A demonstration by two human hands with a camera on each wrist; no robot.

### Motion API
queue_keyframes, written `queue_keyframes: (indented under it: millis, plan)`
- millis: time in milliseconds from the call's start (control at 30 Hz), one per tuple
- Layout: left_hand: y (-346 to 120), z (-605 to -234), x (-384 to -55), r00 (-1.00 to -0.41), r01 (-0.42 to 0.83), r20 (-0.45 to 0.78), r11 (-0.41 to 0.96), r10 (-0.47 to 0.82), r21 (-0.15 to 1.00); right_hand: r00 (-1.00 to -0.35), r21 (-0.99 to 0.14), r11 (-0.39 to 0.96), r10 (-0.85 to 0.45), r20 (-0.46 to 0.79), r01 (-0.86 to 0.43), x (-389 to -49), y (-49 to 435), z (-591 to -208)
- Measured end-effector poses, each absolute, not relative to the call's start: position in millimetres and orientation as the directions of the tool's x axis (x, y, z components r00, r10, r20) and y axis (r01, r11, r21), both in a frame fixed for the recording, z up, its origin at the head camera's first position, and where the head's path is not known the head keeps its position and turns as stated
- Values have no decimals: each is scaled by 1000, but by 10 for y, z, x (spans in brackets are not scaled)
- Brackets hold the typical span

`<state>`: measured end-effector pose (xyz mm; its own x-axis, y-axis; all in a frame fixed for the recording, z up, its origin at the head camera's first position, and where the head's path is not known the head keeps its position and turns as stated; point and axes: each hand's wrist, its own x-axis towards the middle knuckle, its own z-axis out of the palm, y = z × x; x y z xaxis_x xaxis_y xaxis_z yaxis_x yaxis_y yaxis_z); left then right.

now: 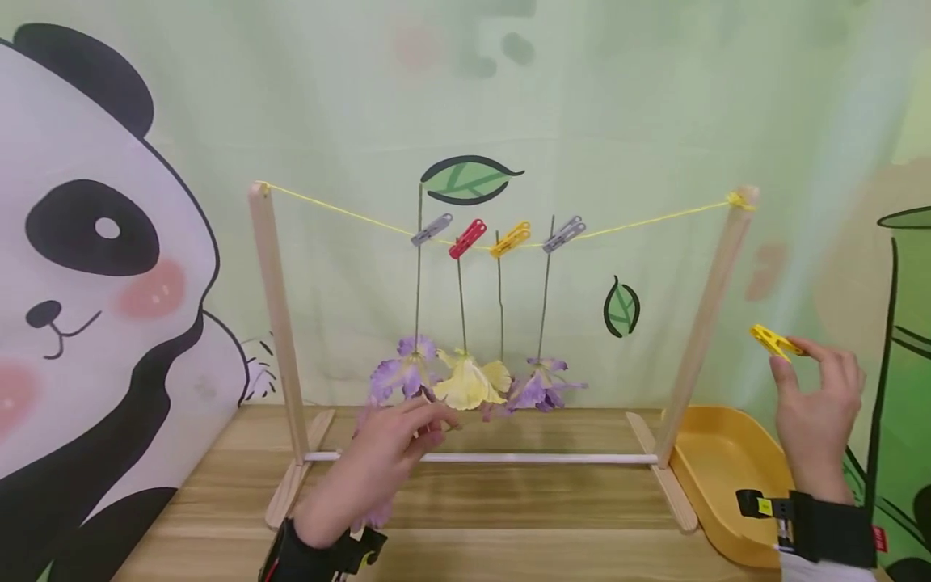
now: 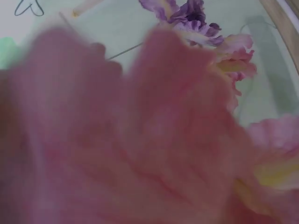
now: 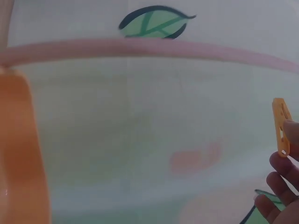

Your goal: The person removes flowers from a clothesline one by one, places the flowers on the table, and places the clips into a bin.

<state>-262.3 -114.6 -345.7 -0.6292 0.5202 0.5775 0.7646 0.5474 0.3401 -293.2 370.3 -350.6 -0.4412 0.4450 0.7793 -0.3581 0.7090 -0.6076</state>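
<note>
My left hand [image 1: 400,440] has curled fingers just in front of the hanging yellow flower [image 1: 469,384]. It holds an artificial flower whose pink-purple petals [image 1: 377,513] show below the hand; its stem is mostly hidden. In the left wrist view, pink and yellow petals [image 2: 275,163] lie beside the blurred palm. My right hand [image 1: 822,404] is raised at the right and pinches a yellow clothespin [image 1: 774,341] between thumb and fingers. Stems hang from a yellow string [image 1: 655,220] by grey [image 1: 431,230], red [image 1: 467,239], yellow [image 1: 511,240] and grey [image 1: 564,234] clothespins. Purple flowers [image 1: 403,372] flank the yellow one.
Two wooden posts [image 1: 276,323] hold up the string, joined low down by a white rod [image 1: 538,458]. A yellow tray [image 1: 727,420] stands beside the right post on the wooden table [image 1: 524,501]. Behind hangs a cloth printed with a panda [image 1: 94,339] and leaves.
</note>
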Motion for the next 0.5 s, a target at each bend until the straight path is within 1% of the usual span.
queue_keyframes:
  millis: [200, 300, 500]
  plan:
    - [-1060, -3538, -2638, -658, 752, 447, 562, 606, 345, -549, -618, 735, 405, 731, -280, -2990, 3846, -3694]
    - [-1015, -3590, -2610, -679, 734, 401, 575, 615, 361, -580, -614, 747, 389, 716, -256, -3018, 3903, -3779]
    - [-957, -3660, -2593, -690, 724, 350, 594, 634, 351, -623, -598, 775, 369, 690, -203, -3091, 3963, -3920]
